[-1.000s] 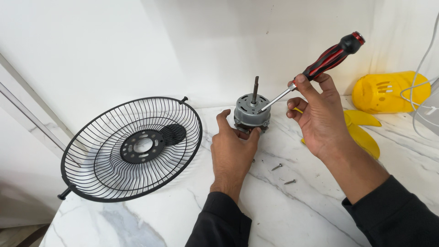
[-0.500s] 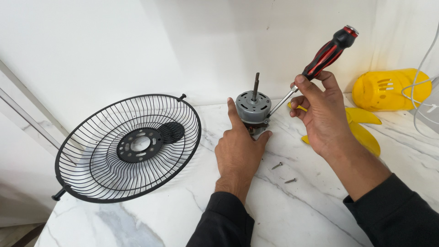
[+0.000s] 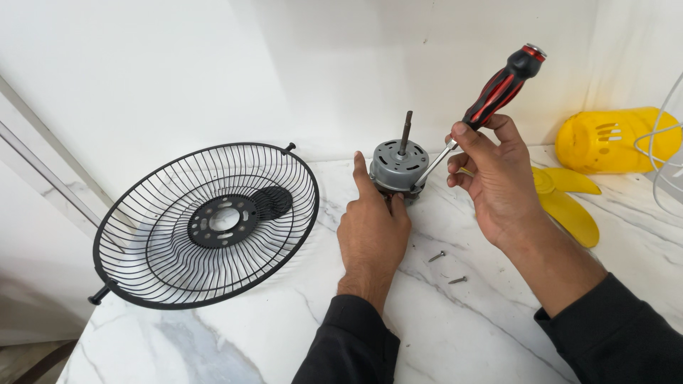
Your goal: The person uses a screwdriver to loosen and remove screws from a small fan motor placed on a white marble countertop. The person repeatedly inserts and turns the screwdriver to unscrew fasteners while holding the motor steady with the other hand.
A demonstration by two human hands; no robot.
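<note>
The motor (image 3: 400, 165) stands upright on the marble bench (image 3: 235, 341), near the far wall and between the two hands, its shaft pointing straight up. The left hand (image 3: 371, 231) comes at it from the near side: the palm rests on the bench and the grip is closed around the motor's lower body, thumb up along its left flank. The right hand (image 3: 496, 178) sits just right of the motor and a little higher, its grip closed on the lower end of the screwdriver (image 3: 484, 107).

The screwdriver's long axis slants: the red and black handle rises up and to the right, while the metal blade runs down and to the left, its tip meeting the right edge of the motor's top. Whether the tip sits in a screw head is too small to tell.

Two loose screws (image 3: 447, 267) lie on the bench, near side of the right hand. The black wire guard (image 3: 206, 224) lies well apart on the left; yellow fan parts (image 3: 612, 139) lie far right.
</note>
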